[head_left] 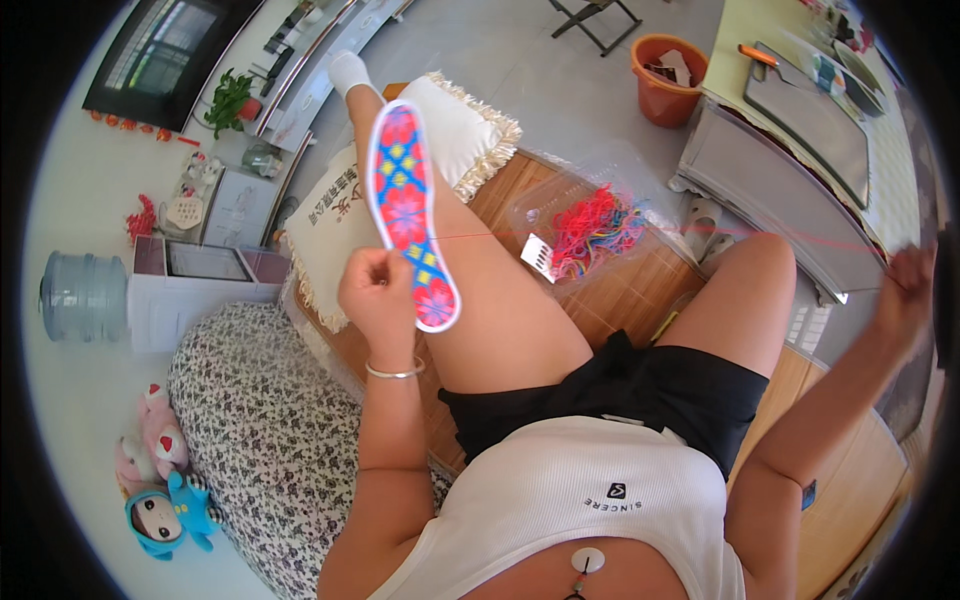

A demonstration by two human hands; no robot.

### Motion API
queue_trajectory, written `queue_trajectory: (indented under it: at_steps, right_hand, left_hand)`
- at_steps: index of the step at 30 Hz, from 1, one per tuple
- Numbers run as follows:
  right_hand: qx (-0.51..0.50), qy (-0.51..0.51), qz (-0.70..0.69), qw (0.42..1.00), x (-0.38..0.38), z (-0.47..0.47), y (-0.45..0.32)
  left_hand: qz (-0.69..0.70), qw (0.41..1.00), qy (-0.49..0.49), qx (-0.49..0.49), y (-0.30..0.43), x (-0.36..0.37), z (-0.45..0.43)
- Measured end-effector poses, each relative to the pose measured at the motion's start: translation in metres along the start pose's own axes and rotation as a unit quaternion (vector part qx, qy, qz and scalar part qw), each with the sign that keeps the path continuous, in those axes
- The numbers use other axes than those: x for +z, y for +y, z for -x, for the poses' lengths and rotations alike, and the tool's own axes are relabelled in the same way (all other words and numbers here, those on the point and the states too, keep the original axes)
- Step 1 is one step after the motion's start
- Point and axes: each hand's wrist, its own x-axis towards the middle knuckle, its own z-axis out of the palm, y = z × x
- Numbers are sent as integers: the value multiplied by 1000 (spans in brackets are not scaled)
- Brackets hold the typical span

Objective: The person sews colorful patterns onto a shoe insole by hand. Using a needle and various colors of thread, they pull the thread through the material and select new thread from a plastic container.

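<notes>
My left hand grips the edge of an embroidered shoe insole, patterned in pink, blue and yellow with a white rim, held up above my thigh. From the insole a red thread stretches across to the far right. There my right hand, slightly blurred, is raised with its fingers closed at the thread's end; whether a needle is in them cannot be seen. Between my legs, a tangle of coloured embroidery threads lies in a clear plastic tray, with a white card beside it.
White fringed cushions lie under and beside my outstretched leg on a wooden surface. An orange waste bin stands ahead on the tiled floor. At the right, a table bears a tray and an orange-handled tool. A floral-covered seat is at the left.
</notes>
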Motion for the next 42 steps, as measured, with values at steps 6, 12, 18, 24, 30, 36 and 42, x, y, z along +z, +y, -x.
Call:
queue_trajectory:
  at_steps: [6,12,18,24,30,36,42]
  right_hand:
    - [-142,274,223,925,-32,6,-10]
    - [154,-53,503,849,195,145,144]
    - [-80,-343,433,830,237,199,191]
    - [-111,-344,464,809,236,201,195]
    - [-128,-331,474,806,235,202,198]
    - [-142,-346,489,788,237,203,195]
    - [-153,-370,495,771,238,206,198]
  left_hand:
    - [85,991,-7,-101,6,-1,6]
    - [193,968,-123,-99,71,28,45]
    - [247,948,-179,-94,96,35,62]
    - [265,939,-200,-90,99,35,66]
    - [271,936,-207,-92,100,35,67]
    - [202,959,-197,-18,94,38,68]
    - [142,963,-173,147,92,44,68]
